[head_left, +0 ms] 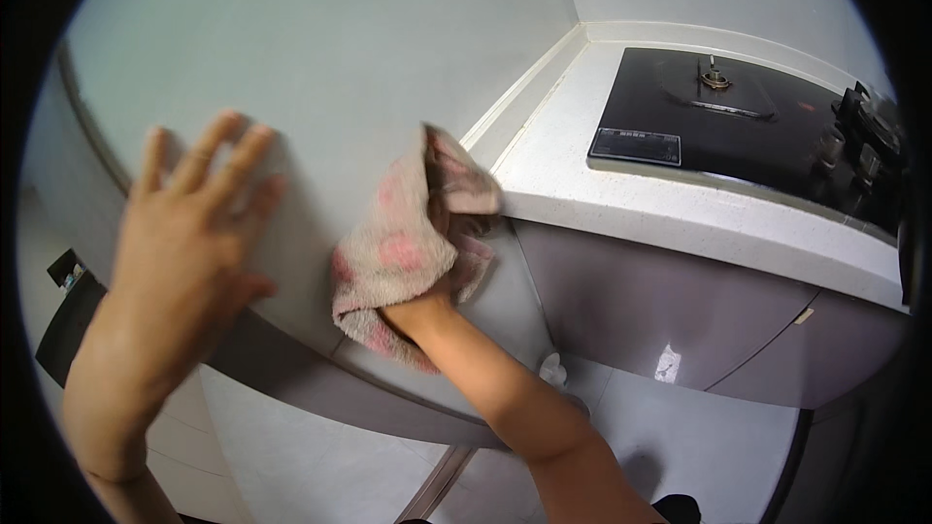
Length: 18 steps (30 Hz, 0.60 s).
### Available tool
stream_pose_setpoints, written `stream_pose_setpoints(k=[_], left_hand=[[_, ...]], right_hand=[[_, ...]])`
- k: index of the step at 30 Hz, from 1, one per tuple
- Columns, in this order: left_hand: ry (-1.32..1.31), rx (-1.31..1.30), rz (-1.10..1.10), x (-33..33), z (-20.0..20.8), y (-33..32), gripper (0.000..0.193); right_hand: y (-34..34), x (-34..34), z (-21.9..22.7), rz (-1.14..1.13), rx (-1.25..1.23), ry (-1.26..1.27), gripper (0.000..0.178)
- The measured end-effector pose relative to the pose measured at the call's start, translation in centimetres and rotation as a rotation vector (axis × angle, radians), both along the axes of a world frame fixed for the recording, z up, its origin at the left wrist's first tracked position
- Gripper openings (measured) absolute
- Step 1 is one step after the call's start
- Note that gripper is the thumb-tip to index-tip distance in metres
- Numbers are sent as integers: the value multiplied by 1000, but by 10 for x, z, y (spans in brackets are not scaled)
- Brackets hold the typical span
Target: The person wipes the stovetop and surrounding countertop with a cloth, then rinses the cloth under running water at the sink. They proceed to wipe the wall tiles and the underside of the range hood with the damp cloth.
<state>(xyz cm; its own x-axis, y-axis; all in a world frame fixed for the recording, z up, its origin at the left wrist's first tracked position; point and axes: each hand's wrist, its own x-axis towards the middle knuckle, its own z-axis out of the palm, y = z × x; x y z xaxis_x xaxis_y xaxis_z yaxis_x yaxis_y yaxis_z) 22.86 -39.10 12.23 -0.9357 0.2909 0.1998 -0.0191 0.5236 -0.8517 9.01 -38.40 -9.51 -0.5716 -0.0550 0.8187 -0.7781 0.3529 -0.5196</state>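
Note:
A towel-like cloth point(396, 238), cream with pink and red patches and worn-looking, is bunched over my right hand point(419, 314). Only the wrist and the heel of that hand show; the fingers are hidden inside the cloth. The cloth lies against the pale grey wall point(320, 49), just left of the counter's near corner, and its edges are slightly blurred. To its left, my left hand point(194, 233) is raised with the fingers spread and holds nothing. Its fingertips are at or close to the wall; I cannot tell whether they touch.
On the right a white countertop point(553, 155) carries a black gas cooktop point(670, 92) with a burner. Purple-grey cabinet doors point(650, 291) are below it. A dark band point(291, 359) runs along the wall's lower edge, above the light tiled floor point(311, 437). Something white point(552, 370) is by the cabinet's foot.

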Motion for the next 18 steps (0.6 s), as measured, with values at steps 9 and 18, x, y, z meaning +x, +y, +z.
stream_pose_setpoints(k=[9, 18], left_hand=[[-201, -125, 88, -25, -115, 9, 82], [-226, -154, 148, -21, -104, 14, 82]], right_hand=[[4, -26, -237, 90, -581, -452, 48], [-11, -56, -115, 9, -388, -374, 61]])
